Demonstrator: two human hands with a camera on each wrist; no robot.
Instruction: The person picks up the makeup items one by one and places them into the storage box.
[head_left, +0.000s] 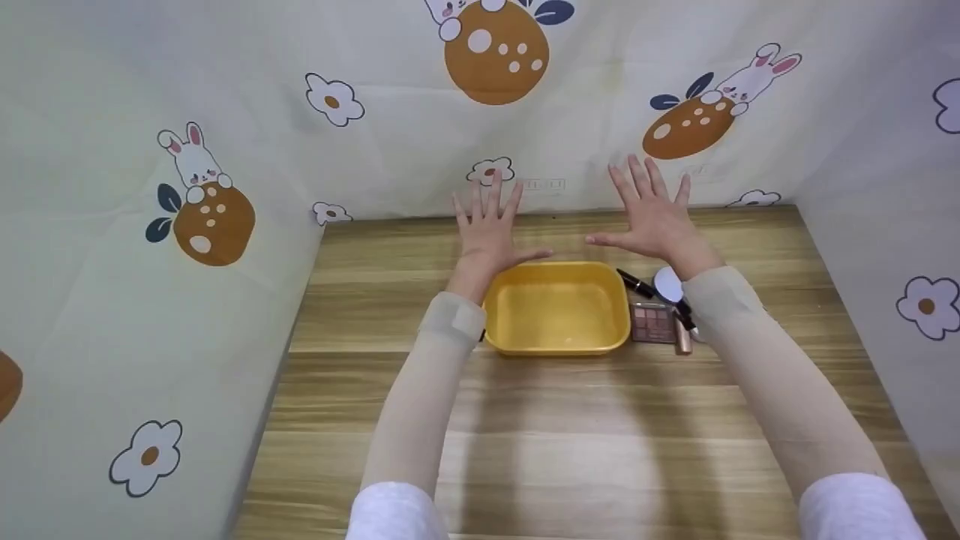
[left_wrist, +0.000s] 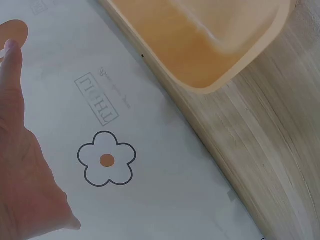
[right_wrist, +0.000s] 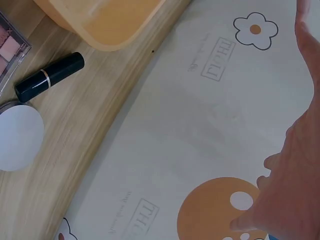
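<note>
Both hands are held up with fingers spread, holding nothing. My left hand (head_left: 487, 236) is above the far left corner of a yellow plastic basin (head_left: 556, 350), which has nothing inside. Farther right, my right hand (head_left: 656, 225) is over the back of the table, beyond some cosmetics. These lie close along the basin's right side: an eyeshadow palette (head_left: 652, 324), a white round compact (head_left: 667, 285), a black tube (right_wrist: 50, 77) with a light band, and a rose-gold tube (head_left: 683, 339). My right forearm partly covers the things at the right end of this group.
The wood-grain table (head_left: 555, 435) ends at a back wall covered with pale cloth (head_left: 405, 150) printed with rabbits, oranges and flowers. The same cloth lines the left and right sides. A dark bit of something shows at the basin's left edge, beside my left sleeve.
</note>
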